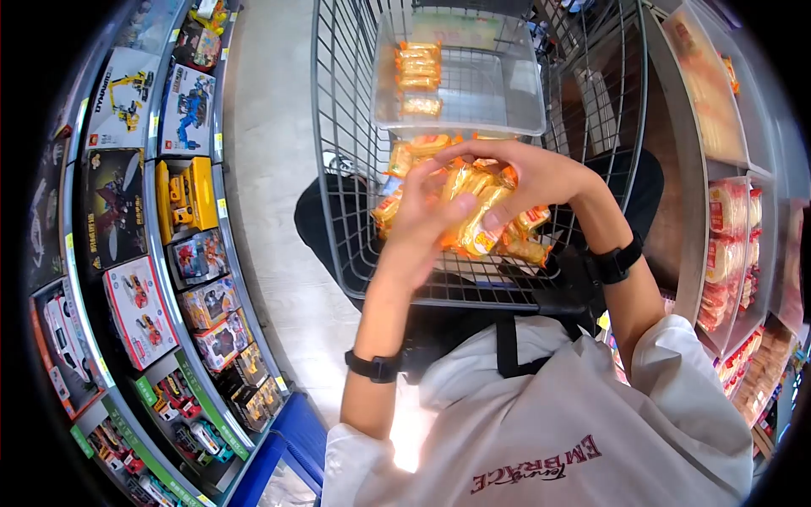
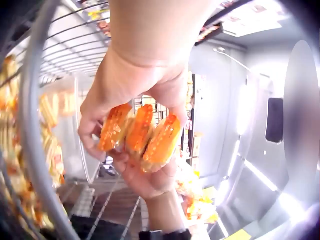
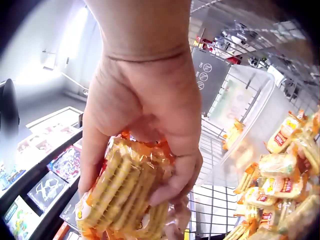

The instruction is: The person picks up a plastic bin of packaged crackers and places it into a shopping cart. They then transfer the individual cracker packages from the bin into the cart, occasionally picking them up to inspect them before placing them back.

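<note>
My left hand (image 1: 412,228) and right hand (image 1: 541,173) grip a small row of snack packets (image 1: 483,221) between them, above the shopping cart. Clear, orange-ended wrappers show pale ridged sticks inside. Three packet ends (image 2: 140,131) stand side by side in the left wrist view, with fingers curled around both sides. From the right wrist, the thumb and fingers straddle the bundle (image 3: 125,190). More loose packets (image 1: 528,245) lie in the cart under the hands. Just beyond, a clear plastic bin (image 1: 528,101) holds a short row of similar packets (image 1: 419,68) along its left side.
The cart's wire rim (image 1: 315,110) surrounds the work. Shelves of boxed toys (image 1: 139,308) line the left, across a pale floor aisle (image 1: 266,169). At the right stand clear bins (image 1: 728,262) of packaged food. A blue object (image 1: 283,448) sits lower left.
</note>
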Motion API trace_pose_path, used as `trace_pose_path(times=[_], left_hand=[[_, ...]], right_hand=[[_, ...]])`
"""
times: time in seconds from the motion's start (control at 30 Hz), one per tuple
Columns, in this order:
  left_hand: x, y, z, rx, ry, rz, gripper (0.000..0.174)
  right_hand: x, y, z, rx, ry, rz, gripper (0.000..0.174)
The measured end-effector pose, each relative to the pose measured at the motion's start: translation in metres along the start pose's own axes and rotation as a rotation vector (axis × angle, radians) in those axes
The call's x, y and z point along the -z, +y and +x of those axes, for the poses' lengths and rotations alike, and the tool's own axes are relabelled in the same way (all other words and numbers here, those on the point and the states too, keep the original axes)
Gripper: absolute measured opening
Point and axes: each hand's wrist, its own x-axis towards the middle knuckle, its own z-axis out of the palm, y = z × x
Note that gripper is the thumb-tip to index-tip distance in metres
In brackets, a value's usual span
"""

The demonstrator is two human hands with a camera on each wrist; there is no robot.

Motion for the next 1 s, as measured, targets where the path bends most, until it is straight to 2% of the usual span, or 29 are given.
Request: trace_pose_path(times=[0.07, 0.1, 0.13, 0.2, 0.23, 0.27, 0.33, 0.37, 0.4, 0.47, 0.5, 0.57, 0.6, 0.77, 0.8, 0.83, 0.87, 0.9, 0.97, 1.0], left_hand=[[-0.001, 0.028, 0.01, -0.19, -0.185, 0.772, 0.075], [-0.006, 0.045, 0.014, -0.214, -0.269, 0.97, 0.08], [-0.014, 0.059, 0.017, -0.219, -0.272, 0.981, 0.08], [-0.031, 0.085, 0.024, -0.126, -0.246, 1.388, 0.077], [-0.037, 0.094, 0.026, -0.124, -0.201, 1.428, 0.071], [-0.034, 0.098, 0.029, -0.127, -0.201, 1.436, 0.071], [-0.021, 0.101, 0.036, -0.367, -0.11, 1.753, 0.063], [-0.019, 0.102, 0.034, -0.399, -0.106, 1.827, 0.063], [-0.024, 0.102, 0.025, -0.452, -0.106, 1.828, 0.054], [-0.021, 0.095, 0.024, -0.313, -0.166, 1.814, 0.055], [-0.022, 0.092, 0.023, -0.35, -0.192, 1.86, 0.056], [-0.027, 0.088, 0.023, -0.343, -0.204, 1.967, 0.059], [-0.03, 0.088, 0.028, -0.327, -0.2, 1.97, 0.059], [-0.034, 0.092, 0.059, -0.384, -0.13, 2.112, 0.063], [-0.036, 0.096, 0.069, -0.41, -0.091, 2.175, 0.063], [-0.04, 0.102, 0.078, -0.306, -0.096, 2.147, 0.066], [-0.039, 0.108, 0.093, -0.297, -0.106, 2.15, 0.066], [-0.038, 0.112, 0.108, -0.308, -0.007, 2.173, 0.065], [-0.035, 0.122, 0.138, -0.322, 0.142, 2.21, 0.064], [-0.036, 0.125, 0.152, -0.325, 0.191, 2.228, 0.064]], right_hand=[[0.01, 0.008, 0.017, 0.126, 0.031, -0.076, 0.079], [0.011, 0.001, 0.021, 0.059, 0.04, 0.025, 0.073], [0.012, 0.002, 0.026, 0.07, 0.047, 0.024, 0.073], [0.015, 0.01, 0.041, 0.221, 0.223, -0.061, 0.066], [0.026, 0.006, 0.044, 0.135, 0.205, -0.057, 0.062], [0.041, 0.008, 0.049, 0.143, 0.21, -0.057, 0.062], [0.083, 0.021, 0.064, -0.06, 0.284, 0.604, 0.053], [0.113, 0.05, 0.079, -0.153, 0.339, 0.356, 0.045], [0.132, 0.087, 0.098, -0.248, 0.39, 0.108, 0.036], [0.137, 0.13, 0.126, -0.053, 0.299, -0.725, 0.03], [0.138, 0.137, 0.137, -0.049, 0.304, -0.725, 0.03], [0.128, 0.146, 0.16, 0.045, -0.031, -0.988, 0.043], [0.123, 0.148, 0.17, 0.049, -0.037, -0.976, 0.043], [0.103, 0.133, 0.2, 0.089, -0.183, -1.216, 0.065], [0.101, 0.149, 0.207, 0.089, -0.18, -1.208, 0.065], [0.093, 0.177, 0.215, 0.15, -0.03, -1.174, 0.059], [0.089, 0.194, 0.218, 0.207, 0.121, -1.137, 0.053], [0.087, 0.19, 0.214, 0.197, 0.121, -1.122, 0.053], [0.095, 0.165, 0.206, -0.18, 0.112, -0.825, 0.043], [0.101, 0.163, 0.201, -0.186, 0.121, -0.821, 0.043]])
